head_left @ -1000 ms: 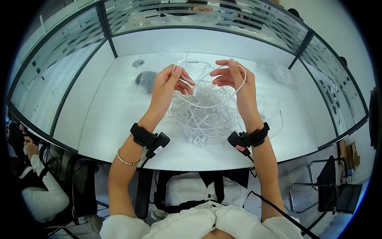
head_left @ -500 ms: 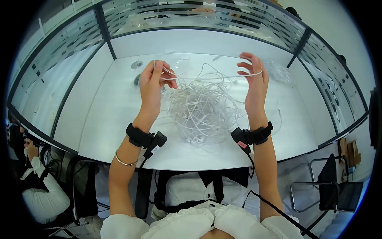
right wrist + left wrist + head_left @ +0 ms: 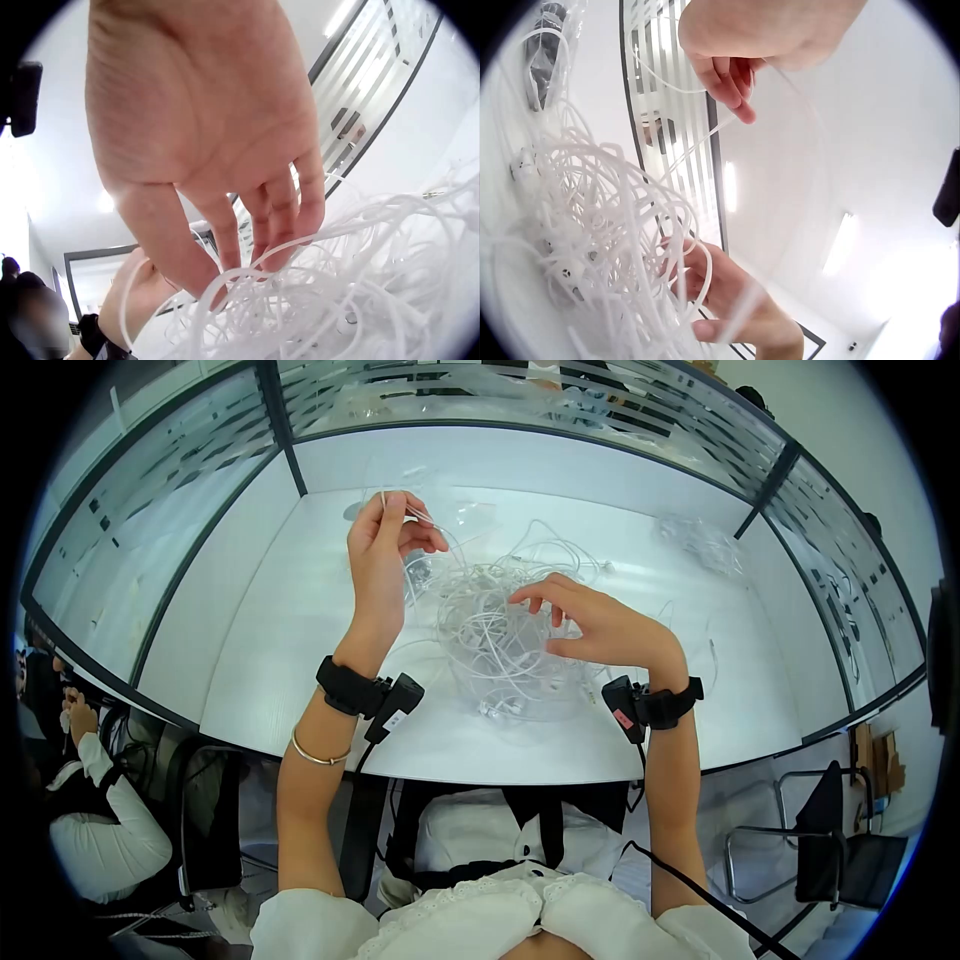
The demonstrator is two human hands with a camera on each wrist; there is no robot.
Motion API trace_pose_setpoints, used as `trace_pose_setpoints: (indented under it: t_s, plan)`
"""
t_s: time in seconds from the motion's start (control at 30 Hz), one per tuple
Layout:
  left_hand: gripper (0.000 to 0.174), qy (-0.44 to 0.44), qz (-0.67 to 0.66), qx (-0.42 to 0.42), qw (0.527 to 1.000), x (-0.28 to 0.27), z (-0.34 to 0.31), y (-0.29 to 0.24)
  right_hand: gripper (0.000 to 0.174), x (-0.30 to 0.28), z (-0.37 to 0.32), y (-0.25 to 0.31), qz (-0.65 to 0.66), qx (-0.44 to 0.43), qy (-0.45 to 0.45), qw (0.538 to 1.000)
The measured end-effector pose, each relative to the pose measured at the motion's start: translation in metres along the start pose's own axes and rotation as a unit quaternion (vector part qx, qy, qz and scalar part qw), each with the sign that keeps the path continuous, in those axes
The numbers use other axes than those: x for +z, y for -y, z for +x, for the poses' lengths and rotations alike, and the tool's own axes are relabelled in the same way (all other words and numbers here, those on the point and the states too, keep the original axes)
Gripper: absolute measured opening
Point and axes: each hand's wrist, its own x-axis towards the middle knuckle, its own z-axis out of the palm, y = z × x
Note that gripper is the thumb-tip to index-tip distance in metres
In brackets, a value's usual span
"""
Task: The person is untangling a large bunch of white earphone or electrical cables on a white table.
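A tangled heap of white cables (image 3: 495,660) with small plugs lies in the middle of the white desk. Above its far left side, my left hand (image 3: 378,565) pinches a white cable (image 3: 692,151) between thumb and fingers, and strands hang from it towards the heap. My right hand (image 3: 610,625) reaches over the right part of the heap, palm down. In the right wrist view its fingers (image 3: 281,217) point down among the upper loops, loosely bent, with the thumb apart from them. The fingertips are right at the cables and grip none that shows.
A dark item in a clear plastic bag (image 3: 546,56) lies behind the heap on the left. Clear plastic bags (image 3: 700,545) lie at the back right. Glass-topped partitions (image 3: 520,460) enclose the desk. A chair (image 3: 825,840) stands at right; another person (image 3: 110,840) sits at left.
My hands drew apart, stretching a cable between them. Then the right hand let that cable go and came down and left over the heap. The left hand, higher and further left, still holds its cable.
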Motion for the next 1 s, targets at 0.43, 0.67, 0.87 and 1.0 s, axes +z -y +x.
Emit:
trace_pose_setpoints:
  t_s: [0.43, 0.67, 0.87, 1.0]
  plan:
    - [0.030, 0.050, -0.029, 0.006, 0.998, 0.003, -0.001, -0.006, 0.029, 0.005, 0.058, 0.027, 0.049, -0.024, -0.120, 0.991]
    - [0.032, 0.081, -0.051, 0.007, 0.995, 0.008, -0.002, -0.014, 0.025, 0.000, 0.073, 0.019, 0.101, -0.046, -0.128, 0.986]
    - [0.033, 0.159, 0.027, -0.023, 0.987, 0.010, -0.006, -0.009, 0.030, -0.031, 0.058, 0.026, 0.203, -0.050, -0.236, 0.949]
    - [0.024, 0.213, 0.021, -0.040, 0.976, 0.018, -0.011, 0.002, 0.030, -0.041, 0.052, 0.032, 0.232, -0.087, -0.277, 0.928]
